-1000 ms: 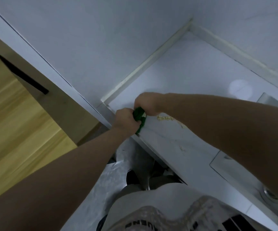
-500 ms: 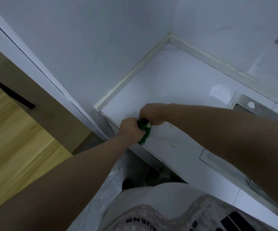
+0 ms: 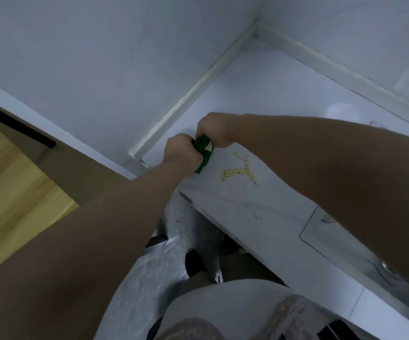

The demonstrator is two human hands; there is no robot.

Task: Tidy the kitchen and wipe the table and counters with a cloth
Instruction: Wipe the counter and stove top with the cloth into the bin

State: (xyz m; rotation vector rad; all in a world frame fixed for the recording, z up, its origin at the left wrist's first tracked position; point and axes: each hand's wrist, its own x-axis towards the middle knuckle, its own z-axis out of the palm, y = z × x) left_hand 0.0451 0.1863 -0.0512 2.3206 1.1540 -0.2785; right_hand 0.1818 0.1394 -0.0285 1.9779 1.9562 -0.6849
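While clamping green cloth [image 3: 203, 153] in fingers of left hand [image 3: 180, 150] and right hand [image 3: 213, 130] at centre frame over the tabletop [image 3: 272, 94], seemingly has yet to wipe away yellow crumbs [image 3: 239, 171] just right of it.

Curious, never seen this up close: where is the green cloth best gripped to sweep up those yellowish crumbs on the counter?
Probably the bunched upper part of the green cloth, taken from above, where the left hand and right hand hold it. Its lower flap sticks out free at the counter, so a grip up top leaves that edge to push the crumbs to its right.
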